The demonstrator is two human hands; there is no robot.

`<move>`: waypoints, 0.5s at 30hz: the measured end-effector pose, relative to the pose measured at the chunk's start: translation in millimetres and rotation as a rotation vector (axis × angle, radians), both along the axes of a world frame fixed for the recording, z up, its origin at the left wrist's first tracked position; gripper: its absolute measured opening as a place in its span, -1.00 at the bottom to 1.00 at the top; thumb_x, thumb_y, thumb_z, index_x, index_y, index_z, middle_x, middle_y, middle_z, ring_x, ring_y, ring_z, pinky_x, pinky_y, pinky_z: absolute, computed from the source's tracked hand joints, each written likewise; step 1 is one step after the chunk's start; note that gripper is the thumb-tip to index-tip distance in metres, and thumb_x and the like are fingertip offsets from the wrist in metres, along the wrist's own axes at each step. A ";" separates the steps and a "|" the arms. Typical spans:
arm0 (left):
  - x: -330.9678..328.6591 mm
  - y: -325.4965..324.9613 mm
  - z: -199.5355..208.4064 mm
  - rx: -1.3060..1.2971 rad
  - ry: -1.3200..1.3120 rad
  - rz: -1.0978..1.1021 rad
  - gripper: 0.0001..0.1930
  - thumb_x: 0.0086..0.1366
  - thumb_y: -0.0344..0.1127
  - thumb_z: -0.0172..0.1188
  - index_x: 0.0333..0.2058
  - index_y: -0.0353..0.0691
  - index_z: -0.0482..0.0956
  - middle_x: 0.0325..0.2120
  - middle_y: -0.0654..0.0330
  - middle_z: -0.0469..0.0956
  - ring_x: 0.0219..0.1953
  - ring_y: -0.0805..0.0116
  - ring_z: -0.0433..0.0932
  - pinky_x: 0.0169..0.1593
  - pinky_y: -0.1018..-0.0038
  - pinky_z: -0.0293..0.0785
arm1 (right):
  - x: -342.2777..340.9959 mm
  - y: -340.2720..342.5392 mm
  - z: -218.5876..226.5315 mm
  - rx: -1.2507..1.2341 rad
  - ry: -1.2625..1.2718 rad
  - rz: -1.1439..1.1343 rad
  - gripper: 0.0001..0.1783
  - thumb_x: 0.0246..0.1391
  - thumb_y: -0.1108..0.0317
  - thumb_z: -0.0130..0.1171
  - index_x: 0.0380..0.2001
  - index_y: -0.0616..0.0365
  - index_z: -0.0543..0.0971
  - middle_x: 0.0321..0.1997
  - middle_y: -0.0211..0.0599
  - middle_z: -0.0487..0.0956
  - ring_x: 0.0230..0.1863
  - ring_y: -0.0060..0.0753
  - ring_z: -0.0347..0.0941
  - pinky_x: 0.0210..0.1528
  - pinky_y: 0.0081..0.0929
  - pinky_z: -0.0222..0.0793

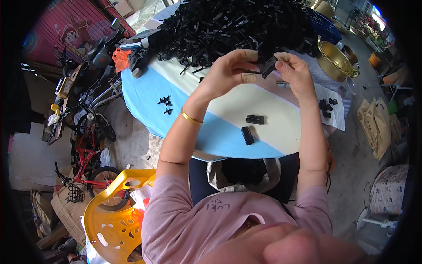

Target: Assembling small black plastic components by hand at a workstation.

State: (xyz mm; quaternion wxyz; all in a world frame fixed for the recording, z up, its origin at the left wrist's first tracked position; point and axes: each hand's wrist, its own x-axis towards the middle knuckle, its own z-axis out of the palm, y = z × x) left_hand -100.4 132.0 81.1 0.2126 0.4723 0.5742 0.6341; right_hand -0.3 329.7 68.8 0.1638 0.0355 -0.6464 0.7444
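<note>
Both my hands are raised over the table's far half, in front of a large heap of black plastic pieces (237, 28). My right hand (295, 72) pinches a short black plastic block (269, 67) between thumb and fingers. Just left of it, my left hand (231, 72) is curled, with a thin dark piece (251, 71) showing at its fingers; its exact kind is too small to tell. Pale wrappings cover several fingertips. Nearer me, two black blocks (255, 119) (247, 135) lie apart on the striped cloth (220, 136).
Several small black bits (165, 104) lie on the cloth's left. More rest on a white sheet (336, 119) at the right. An orange bag (121, 59) sits at the left edge. A golden pot (330, 61), a yellow chair (118, 224) and an open cloth bag (215, 176) surround the table.
</note>
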 end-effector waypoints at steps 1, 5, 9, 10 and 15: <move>-4.2 1.9 -3.2 0.000 -0.002 0.001 -0.46 -0.06 -0.48 0.30 -0.05 -0.35 0.33 -0.15 0.11 0.45 -0.12 0.34 0.47 -0.07 0.44 0.45 | 0.0 1.2 -0.1 0.016 0.029 0.079 -0.73 -0.08 0.30 0.24 -0.28 0.18 0.55 -0.50 -0.55 0.49 -0.48 -0.80 0.31 -0.44 -0.86 0.22; -3.7 7.4 -11.7 0.015 -0.309 -0.318 -0.63 -0.03 -0.52 0.26 -0.21 -0.37 0.37 -0.31 0.09 0.49 -0.26 0.29 0.53 -0.13 0.43 0.49 | -1.7 -10.0 -3.6 0.033 0.037 0.036 -0.74 -0.08 0.32 0.23 -0.29 0.20 0.55 -0.45 -0.52 0.52 -0.43 -0.79 0.33 -0.39 -0.86 0.24; 0.6 10.6 -16.4 0.009 -0.512 -0.361 -0.77 -0.01 -0.51 0.25 -0.38 -0.33 0.38 -0.44 0.13 0.50 -0.36 0.30 0.56 -0.24 0.46 0.53 | -3.1 -15.5 -2.5 0.262 0.162 0.104 -0.73 -0.08 0.26 0.22 -0.33 0.22 0.55 -0.45 -0.55 0.45 -0.48 -0.75 0.28 -0.44 -0.80 0.17; -0.3 10.8 -18.8 -0.018 -0.552 -0.351 -0.79 0.00 -0.49 0.26 -0.41 -0.32 0.38 -0.47 0.14 0.50 -0.35 0.30 0.56 -0.25 0.48 0.53 | -2.1 -16.6 -1.5 0.267 0.155 0.141 -0.74 -0.08 0.26 0.22 -0.35 0.23 0.55 -0.43 -0.53 0.46 -0.43 -0.72 0.32 -0.37 -0.77 0.23; 1.3 12.1 -21.0 0.001 -0.443 -0.217 -0.81 0.01 -0.48 0.26 -0.48 -0.29 0.37 -0.51 0.15 0.50 -0.38 0.33 0.56 -0.28 0.53 0.52 | 0.7 -27.2 1.6 0.340 0.146 0.038 -0.73 -0.03 0.29 0.17 -0.29 0.24 0.52 -0.46 -0.50 0.44 -0.44 -0.73 0.32 -0.36 -0.79 0.24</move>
